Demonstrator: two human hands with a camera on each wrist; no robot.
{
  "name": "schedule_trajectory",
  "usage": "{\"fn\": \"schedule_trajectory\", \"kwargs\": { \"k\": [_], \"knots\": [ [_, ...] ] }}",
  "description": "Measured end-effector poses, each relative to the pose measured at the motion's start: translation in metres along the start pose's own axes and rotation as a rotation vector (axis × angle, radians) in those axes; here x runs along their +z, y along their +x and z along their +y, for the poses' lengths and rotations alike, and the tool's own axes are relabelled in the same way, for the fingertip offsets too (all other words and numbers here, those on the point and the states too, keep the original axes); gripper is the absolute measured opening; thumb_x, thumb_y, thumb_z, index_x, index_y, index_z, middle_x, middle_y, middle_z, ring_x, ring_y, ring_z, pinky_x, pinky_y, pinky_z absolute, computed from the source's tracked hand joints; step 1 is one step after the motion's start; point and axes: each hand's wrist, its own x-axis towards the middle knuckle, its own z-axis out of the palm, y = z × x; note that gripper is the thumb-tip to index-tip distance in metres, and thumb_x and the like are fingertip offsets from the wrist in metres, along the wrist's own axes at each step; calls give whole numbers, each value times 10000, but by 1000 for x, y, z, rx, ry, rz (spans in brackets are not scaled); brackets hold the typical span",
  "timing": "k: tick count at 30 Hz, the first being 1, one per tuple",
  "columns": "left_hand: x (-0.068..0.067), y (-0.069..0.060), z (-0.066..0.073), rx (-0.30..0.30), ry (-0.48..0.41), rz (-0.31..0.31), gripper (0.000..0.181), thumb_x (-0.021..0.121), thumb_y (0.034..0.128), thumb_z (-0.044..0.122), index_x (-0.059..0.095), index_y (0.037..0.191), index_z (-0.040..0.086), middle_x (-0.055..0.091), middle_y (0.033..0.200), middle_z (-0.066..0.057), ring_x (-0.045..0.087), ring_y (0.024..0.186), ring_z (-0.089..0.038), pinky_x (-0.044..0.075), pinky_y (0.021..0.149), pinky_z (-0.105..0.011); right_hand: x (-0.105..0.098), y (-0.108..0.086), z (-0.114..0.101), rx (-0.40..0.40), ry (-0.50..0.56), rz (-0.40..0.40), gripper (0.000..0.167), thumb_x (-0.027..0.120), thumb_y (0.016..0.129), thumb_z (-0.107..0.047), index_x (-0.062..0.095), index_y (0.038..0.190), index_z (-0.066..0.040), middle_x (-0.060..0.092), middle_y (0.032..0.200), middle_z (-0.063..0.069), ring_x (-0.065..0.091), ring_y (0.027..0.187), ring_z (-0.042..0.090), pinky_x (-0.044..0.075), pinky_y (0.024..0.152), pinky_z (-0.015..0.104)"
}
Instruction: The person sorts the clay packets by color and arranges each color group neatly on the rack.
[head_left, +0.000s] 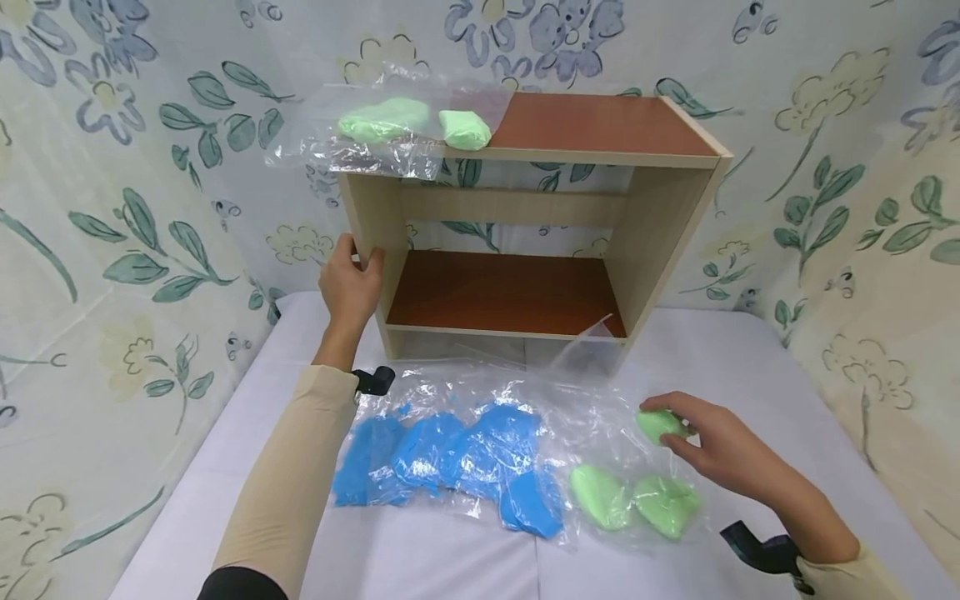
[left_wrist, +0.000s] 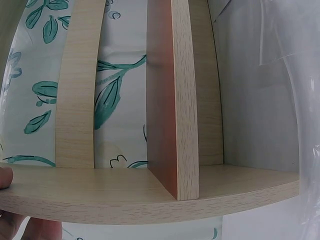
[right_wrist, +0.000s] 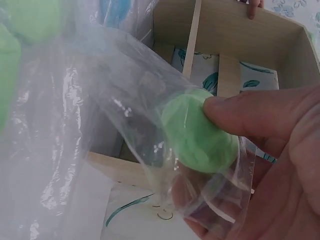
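Note:
My left hand (head_left: 352,279) grips the left side panel of a small wooden shelf unit (head_left: 663,225); in the left wrist view its fingertips (left_wrist: 42,229) lie on the outer face of that panel. On the right, my right hand (head_left: 727,446) pinches a pale green lump (head_left: 662,426) through a clear plastic bag (right_wrist: 135,100), thumb on one side and fingers behind. Two more green lumps (head_left: 666,505) lie in the plastic below that hand. Beside them, several bright blue pieces (head_left: 491,446) lie in clear plastic in front of the shelf.
Another clear bag (head_left: 300,137) with a green lump (head_left: 386,119) lies on the brown shelf top (head_left: 600,125), overhanging its left end, next to a smaller green lump (head_left: 465,130). A white cloth (head_left: 420,558) covers the table. Flower-patterned fabric (head_left: 825,250) stands behind and at both sides.

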Motion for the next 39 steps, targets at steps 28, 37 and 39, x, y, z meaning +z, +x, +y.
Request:
{"fn": "schedule_trajectory", "kwargs": {
  "k": [28,37,39],
  "knots": [
    [-5,3,-3,-8,24,-62,342,591,960,304,581,1210,70,702,1187,-140,727,1015,-321,593,786,-466,-59,85,-90,-450,-165,82,398,686,839,14,671,1199,-154,679,1226,-22,595,1103,178,567,860,405],
    [-3,2,-2,0,18,-30,319,608,952,288,595,1178,63,719,1149,-151,735,985,-331,585,795,-482,-84,113,-115,-629,-50,148,422,613,821,67,675,1185,-137,698,1202,-7,598,1078,159,559,765,337],
    [-3,3,-3,8,18,-25,298,611,947,276,600,1150,58,725,1118,-157,739,965,-336,577,797,-495,-89,122,-119,-662,-15,175,426,603,810,80,682,1173,-127,707,1189,2,599,1053,151,540,737,311]
  ]
}}
